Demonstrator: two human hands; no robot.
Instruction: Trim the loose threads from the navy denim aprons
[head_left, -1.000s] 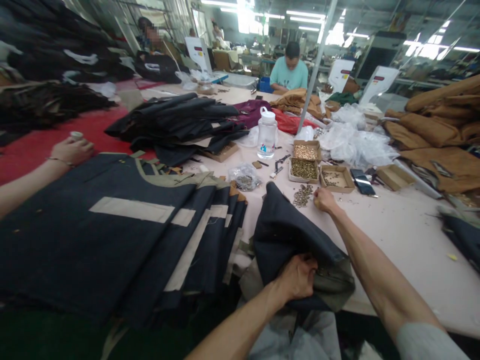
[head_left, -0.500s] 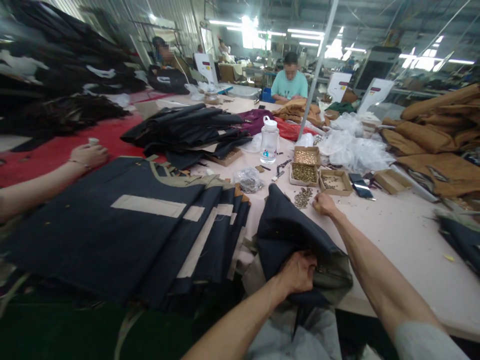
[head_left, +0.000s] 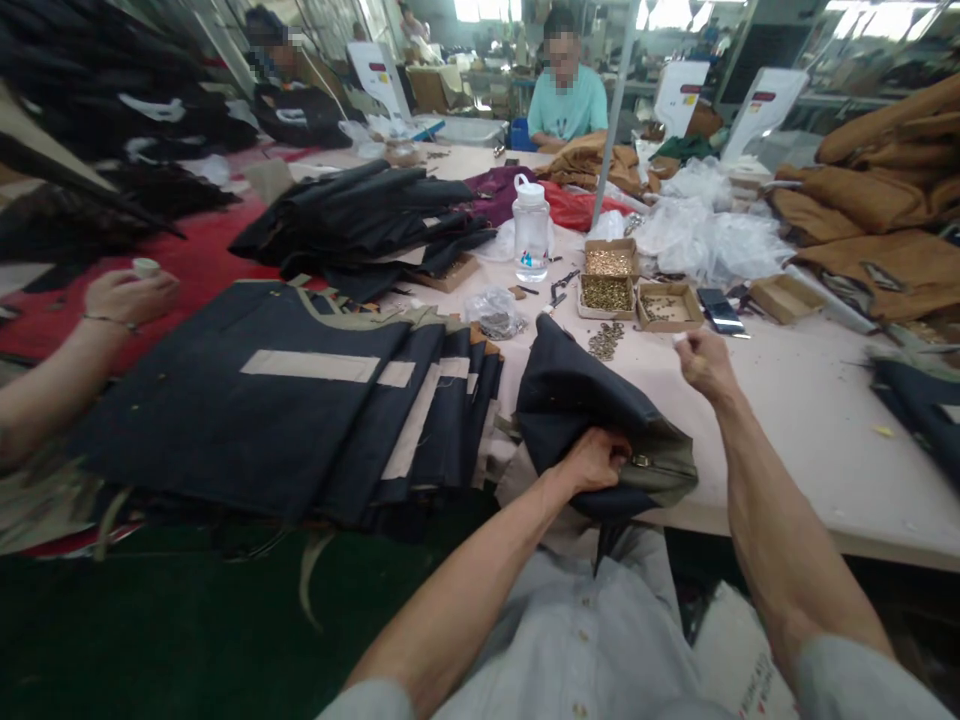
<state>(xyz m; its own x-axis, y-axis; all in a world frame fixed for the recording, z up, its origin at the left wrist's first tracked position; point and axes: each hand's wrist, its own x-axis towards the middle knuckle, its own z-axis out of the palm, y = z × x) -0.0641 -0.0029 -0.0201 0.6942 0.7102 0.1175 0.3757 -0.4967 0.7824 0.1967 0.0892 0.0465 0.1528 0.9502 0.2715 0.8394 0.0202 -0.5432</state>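
My left hand (head_left: 600, 460) is closed on a dark navy fabric piece (head_left: 577, 385) with an olive-grey lining, bunched at the table's front edge. Just right of its fingers, a small brass-coloured metal fitting (head_left: 640, 461) shows on the lining. Over the pale table (head_left: 795, 420), my right hand (head_left: 706, 366) is raised with its fingers pinched together. Something small and white shows at its fingertips; whether it is held or worn on a finger I cannot tell. Left of that hand lies a loose heap of small metal parts (head_left: 605, 341).
Open cardboard boxes of metal parts (head_left: 606, 294) stand behind the heap, near a phone (head_left: 722, 311) and a water bottle (head_left: 531, 230). Layered navy panels (head_left: 225, 420) lie to the left. Another person's hand (head_left: 131, 297) holds a small white object there. Brown garments (head_left: 885, 250) are piled right.
My right hand has moved right, away from the metal heap, with fingers still pinched. My left hand keeps its grip on the fabric. The view has tilted down.
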